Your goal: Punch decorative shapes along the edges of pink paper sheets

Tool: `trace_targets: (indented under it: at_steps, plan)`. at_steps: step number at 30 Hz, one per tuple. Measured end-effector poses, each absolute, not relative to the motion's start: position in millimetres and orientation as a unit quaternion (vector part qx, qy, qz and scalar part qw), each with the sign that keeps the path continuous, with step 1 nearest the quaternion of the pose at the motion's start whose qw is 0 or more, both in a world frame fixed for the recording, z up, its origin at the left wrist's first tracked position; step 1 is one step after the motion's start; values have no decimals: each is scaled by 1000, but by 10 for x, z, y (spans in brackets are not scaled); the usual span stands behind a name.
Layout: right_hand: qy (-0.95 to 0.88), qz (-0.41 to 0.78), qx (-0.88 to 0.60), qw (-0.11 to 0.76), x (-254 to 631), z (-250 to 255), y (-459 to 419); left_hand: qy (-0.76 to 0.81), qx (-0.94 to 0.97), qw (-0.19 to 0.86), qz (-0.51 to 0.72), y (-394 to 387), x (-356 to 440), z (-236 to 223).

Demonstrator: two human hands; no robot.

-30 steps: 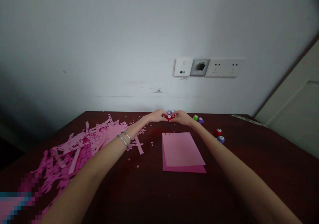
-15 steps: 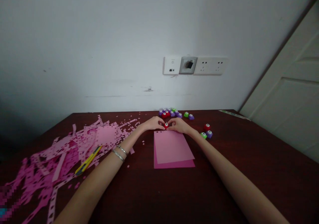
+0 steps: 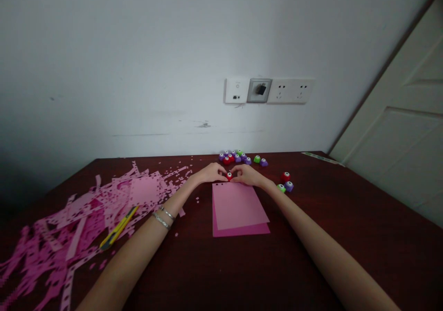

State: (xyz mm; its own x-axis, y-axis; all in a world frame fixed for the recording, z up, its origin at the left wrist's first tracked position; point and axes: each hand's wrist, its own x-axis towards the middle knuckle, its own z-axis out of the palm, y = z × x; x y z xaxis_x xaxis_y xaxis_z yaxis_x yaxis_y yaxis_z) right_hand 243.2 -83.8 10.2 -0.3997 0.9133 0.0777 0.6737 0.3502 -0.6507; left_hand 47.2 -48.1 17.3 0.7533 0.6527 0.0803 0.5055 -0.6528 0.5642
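Observation:
A small red craft punch with a white top sits at the far edge of the pink paper sheets. My left hand grips it from the left, fingers closed. From the other side my right hand pinches the same punch. Two sheets lie stacked, the light pink one over a darker pink one, slightly fanned apart at the bottom. Small dark punched shapes show along the top left edge of the upper sheet. The punch's lower part is partly hidden by my fingers.
Several purple, red and green punches cluster by the wall. Others, including a red punch, stand to the right. Pink paper scraps cover the left, with a yellow utility knife on them. Sockets are on the wall.
Both hands have brought the red punch from near the wall down to the sheets' far edge. The view has shifted, and the utility knife now shows. Over the last half second the hands barely moved.

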Motion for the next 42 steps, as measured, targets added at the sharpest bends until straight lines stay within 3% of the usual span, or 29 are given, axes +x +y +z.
trace_targets:
  at_steps: [9,16,42]
  plan:
    - [-799,255,-513,184,2563,329,-886,390,863,297,124,-436,333,232]
    - [-824,240,-493,139,2659,282,-846,388,870,304,-12,-427,110,334]
    - [-826,272,-481,113,2670,197,-815,424,828,365,-39,-471,138,337]
